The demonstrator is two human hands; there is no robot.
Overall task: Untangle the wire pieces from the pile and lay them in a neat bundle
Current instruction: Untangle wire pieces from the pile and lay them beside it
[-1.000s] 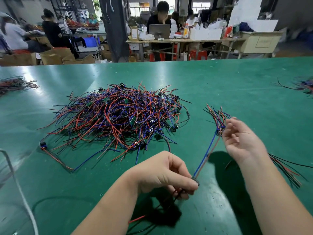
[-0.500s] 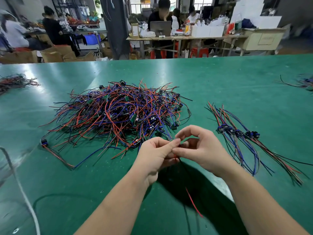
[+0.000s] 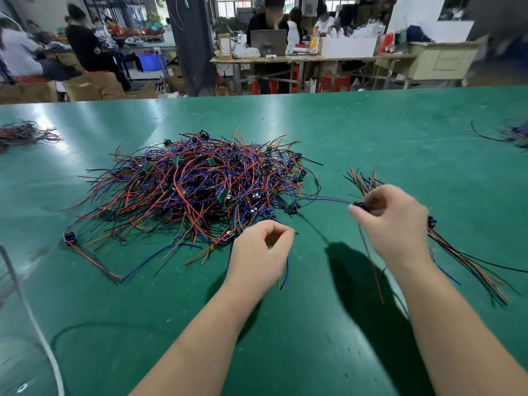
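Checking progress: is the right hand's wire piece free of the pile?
Not free, seemingly: its blue lead stretches from the right hand into the pile.

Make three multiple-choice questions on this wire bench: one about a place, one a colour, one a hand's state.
1. Where does the neat bundle lie from the pile? A) left B) right C) on top
2. What colour is the table? A) green B) white C) brown
3. What is the right hand doing? A) lying flat B) pinching a wire piece C) holding scissors
Key: 1 B, bundle lies right of pile; 2 A, the top is green throughout; 3 B, it pinches the piece at its black end.
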